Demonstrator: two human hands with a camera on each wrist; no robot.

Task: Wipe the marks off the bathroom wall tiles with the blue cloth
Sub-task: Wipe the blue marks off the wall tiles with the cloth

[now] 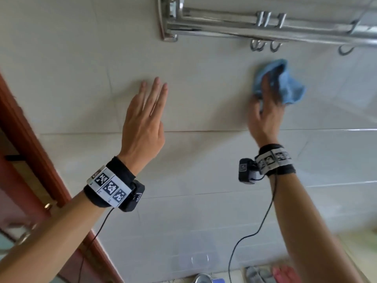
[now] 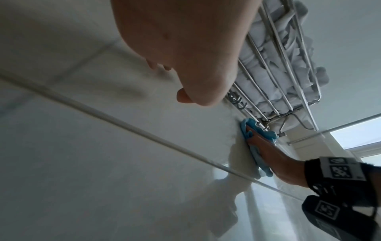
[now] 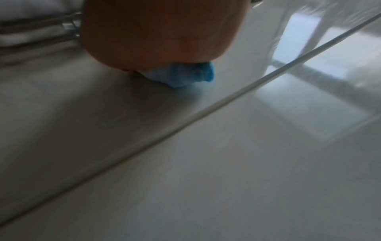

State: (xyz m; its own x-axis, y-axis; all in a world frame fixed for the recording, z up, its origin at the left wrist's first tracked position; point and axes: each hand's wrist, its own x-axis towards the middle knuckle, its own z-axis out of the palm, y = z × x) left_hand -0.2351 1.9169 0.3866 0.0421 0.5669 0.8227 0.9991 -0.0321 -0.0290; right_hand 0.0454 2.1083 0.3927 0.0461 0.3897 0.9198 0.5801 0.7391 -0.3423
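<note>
Both hands point(image 1: 142, 119) point(image 1: 265, 111) against tiles point(image 1: 204, 160).

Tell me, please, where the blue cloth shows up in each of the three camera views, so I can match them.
Head: the blue cloth is at upper right, under the right hand, below the metal rack.
Left wrist: right of centre, pressed to the wall tiles just under the rack.
Right wrist: upper centre, a bunch peeking out beneath the hand.
Shared landmark: the grout line below the cloth.
</note>
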